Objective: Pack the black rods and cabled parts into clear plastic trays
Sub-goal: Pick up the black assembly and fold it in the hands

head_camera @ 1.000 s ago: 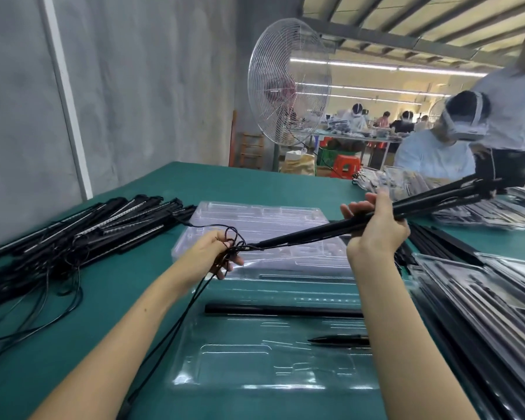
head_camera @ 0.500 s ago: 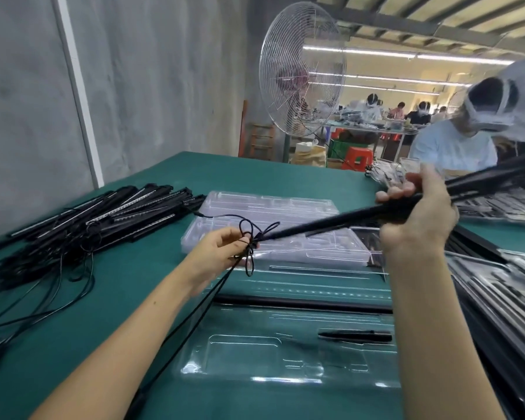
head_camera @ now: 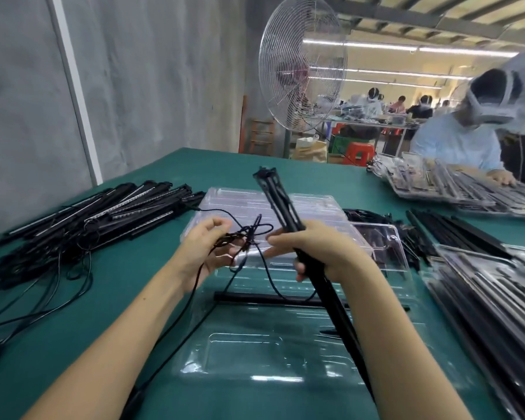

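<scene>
Currently, a person at a green table (head_camera: 170, 177) is working over a clear plastic tray (head_camera: 243, 356) lying near them, with one black rod (head_camera: 255, 297) already lying across its far slot. Their right hand (head_camera: 319, 253) is gripping a bundle of black rods (head_camera: 278, 198), tilted up and away above the tray. Their left hand (head_camera: 208, 253) is pinching the knotted cable (head_camera: 249, 234) trailing from that bundle. They seem to be untangling the cable before packing; next, it likely needs freeing, then a rod lowering flat into an open slot. More cabled rods (head_camera: 109, 213) are lying piled at far left. No brand, label or writing is readable.
</scene>
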A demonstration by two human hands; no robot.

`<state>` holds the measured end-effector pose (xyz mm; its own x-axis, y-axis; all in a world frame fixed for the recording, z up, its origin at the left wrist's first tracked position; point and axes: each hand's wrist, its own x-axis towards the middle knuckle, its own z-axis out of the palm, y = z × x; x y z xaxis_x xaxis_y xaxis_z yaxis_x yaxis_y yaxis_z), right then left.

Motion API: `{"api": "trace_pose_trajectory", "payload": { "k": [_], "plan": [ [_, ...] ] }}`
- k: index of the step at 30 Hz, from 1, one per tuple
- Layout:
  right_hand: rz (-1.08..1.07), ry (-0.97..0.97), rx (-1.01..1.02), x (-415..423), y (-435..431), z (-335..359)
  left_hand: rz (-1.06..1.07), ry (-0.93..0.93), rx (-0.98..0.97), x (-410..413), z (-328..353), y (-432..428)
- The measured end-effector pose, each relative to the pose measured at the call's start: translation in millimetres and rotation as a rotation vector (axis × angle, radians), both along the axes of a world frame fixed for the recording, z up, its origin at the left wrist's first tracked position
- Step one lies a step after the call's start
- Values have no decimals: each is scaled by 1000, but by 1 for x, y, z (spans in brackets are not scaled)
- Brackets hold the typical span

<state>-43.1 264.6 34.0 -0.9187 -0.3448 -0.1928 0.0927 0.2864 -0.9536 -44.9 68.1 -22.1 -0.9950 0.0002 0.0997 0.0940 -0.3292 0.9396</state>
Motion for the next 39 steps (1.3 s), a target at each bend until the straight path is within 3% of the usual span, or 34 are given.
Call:
{"api": "trace_pose_trajectory", "payload": {
  "k": [3, 7, 12, 19, 23, 25, 32, 37, 39],
  "plan": [
    [21, 59, 32, -1, -9, -6, -66, 7, -5, 1, -2, 3],
    [18, -17, -100, -4, -10, -8, -124, 61, -20, 2, -3, 4],
    [17, 5, -94, -5, -6, -14, -70, 121, -114, 0, -4, 4],
    [5, -1, -101, -5, -8, -20, 288, 341, -823, -2, 9, 0],
    [-55, 2, -172, -5, -10, -21, 316, 266, -912, -3, 26, 2],
    [-108, 22, -217, -5, -13, -22, 249, 187, -884, -5, 38, 3],
    [-240, 91, -370, -4, -21, -21, 55, -56, -347, -7, 81, 4],
    [-225, -16, -481, -3, -20, -18, 59, -82, -277, -7, 83, -5],
    [-186, -50, -500, -3, -20, -16, 73, -70, -331, -7, 77, -12]
  ]
}}
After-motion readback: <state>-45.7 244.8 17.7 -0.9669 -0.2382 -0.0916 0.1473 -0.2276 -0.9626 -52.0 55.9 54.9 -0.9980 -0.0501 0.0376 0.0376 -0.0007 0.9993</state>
